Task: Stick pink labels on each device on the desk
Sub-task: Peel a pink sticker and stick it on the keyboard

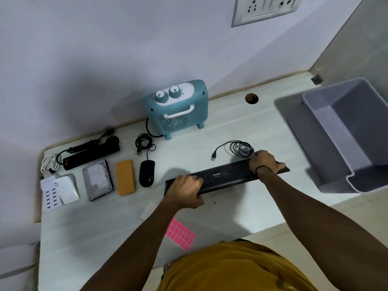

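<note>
A black keyboard [226, 177] lies face down across the middle of the white desk [105, 227]. My left hand [186, 191] grips its left end and my right hand [265, 161] grips its right end. Its coiled USB cable [239, 148] rests just behind it. A sheet of pink labels [180, 233] lies near the desk's front edge, partly under my left forearm. To the left sit a black mouse [147, 173], an orange power bank [125, 177], a hard drive [98, 180], a white charger hub [58, 191] and a black power strip [92, 153]. A teal heater [178, 108] stands at the back.
A grey plastic bin [348, 133] stands at the desk's right end. A cable hole [251, 98] opens in the desk behind the keyboard. A white cable [48, 163] coils at the far left. A peeled backing strip [148, 211] lies beside the labels. Wall sockets [266, 7] are mounted above.
</note>
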Demonstrator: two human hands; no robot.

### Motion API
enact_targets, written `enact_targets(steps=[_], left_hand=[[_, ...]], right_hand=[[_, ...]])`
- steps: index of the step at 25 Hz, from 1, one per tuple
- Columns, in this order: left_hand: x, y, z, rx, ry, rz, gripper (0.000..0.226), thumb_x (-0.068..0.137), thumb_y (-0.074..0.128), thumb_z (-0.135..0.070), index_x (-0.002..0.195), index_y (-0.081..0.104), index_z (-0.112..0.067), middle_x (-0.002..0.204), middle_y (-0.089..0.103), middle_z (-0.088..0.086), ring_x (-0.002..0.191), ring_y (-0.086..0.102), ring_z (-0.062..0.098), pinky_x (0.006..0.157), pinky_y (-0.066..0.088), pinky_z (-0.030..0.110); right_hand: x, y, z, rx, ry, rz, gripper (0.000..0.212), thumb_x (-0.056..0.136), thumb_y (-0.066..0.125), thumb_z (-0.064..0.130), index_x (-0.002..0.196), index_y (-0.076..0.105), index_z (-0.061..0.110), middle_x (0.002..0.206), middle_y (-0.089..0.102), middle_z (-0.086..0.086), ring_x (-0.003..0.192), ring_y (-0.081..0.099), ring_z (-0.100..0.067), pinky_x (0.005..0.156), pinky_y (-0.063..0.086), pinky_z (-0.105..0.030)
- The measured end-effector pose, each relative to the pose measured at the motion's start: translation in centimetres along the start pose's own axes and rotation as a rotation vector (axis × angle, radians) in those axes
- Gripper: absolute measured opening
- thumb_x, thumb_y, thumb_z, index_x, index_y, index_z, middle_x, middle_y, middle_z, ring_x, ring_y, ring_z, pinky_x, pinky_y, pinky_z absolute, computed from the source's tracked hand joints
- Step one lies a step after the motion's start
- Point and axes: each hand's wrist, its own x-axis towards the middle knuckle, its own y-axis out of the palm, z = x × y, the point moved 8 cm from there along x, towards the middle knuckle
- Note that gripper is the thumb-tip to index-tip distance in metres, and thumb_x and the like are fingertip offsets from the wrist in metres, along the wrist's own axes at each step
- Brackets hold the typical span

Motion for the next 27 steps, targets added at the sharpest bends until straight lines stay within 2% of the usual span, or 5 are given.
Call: enact_targets(steps=[9,16,19,22,27], left_hand=[[2.1,-2.8,6.3,-0.480,-0.165,-0.108,0.025,0.073,0.054,-0.035,0.054,0.049,-0.020,0.051,0.055,-0.002,0.051,0.053,0.017,0.055,0.052,0.034],[5.8,-1.5,12.2,-0.621,-0.365,-0.088,0.024,0.095,0.053,-0.018,0.097,0.076,-0.011,0.097,0.076,0.005,0.093,0.069,0.024,0.084,0.055,0.034],[6.8,0.9,13.5,-0.626,-0.498,-0.022,0.027,0.099,0.048,-0.024,0.107,0.074,-0.023,0.112,0.072,0.001,0.107,0.064,0.026,0.096,0.050,0.048],[7.7,2.1,14.7,-0.587,-0.608,0.047,0.032,0.101,0.043,-0.024,0.119,0.070,-0.027,0.125,0.066,-0.001,0.119,0.056,0.027,0.106,0.036,0.050],[9.7,2.7,14.4,-0.584,-0.613,0.157,0.035,0.098,0.044,-0.025,0.126,0.066,-0.027,0.128,0.064,0.002,0.123,0.053,0.027,0.103,0.027,0.047]], right_hand=[[3.7,-4.6,9.2,0.224,-0.353,0.033,0.030,0.097,0.052,0.034,0.110,0.072,0.016,0.111,0.071,-0.016,0.105,0.063,-0.038,0.089,0.053,-0.045],[4.2,-3.4,11.5,-0.168,-0.521,-0.064,0.062,0.095,0.029,0.062,0.102,0.069,0.015,0.106,0.069,-0.011,0.106,0.059,-0.032,0.093,0.039,-0.044],[5.4,-0.9,10.1,-0.191,-0.466,0.064,0.058,0.090,0.040,0.067,0.122,0.062,0.024,0.142,0.050,-0.005,0.137,0.036,-0.027,0.107,0.025,-0.053],[5.9,0.2,8.3,-0.048,-0.318,0.106,0.095,0.070,0.058,0.080,0.146,0.031,0.030,0.161,0.017,-0.004,0.150,0.006,-0.033,0.111,0.018,-0.063],[6.5,2.1,4.0,0.111,0.000,0.191,0.118,0.061,0.067,0.081,0.151,0.016,0.025,0.153,0.029,-0.012,0.138,0.030,-0.039,0.103,0.030,-0.067]])
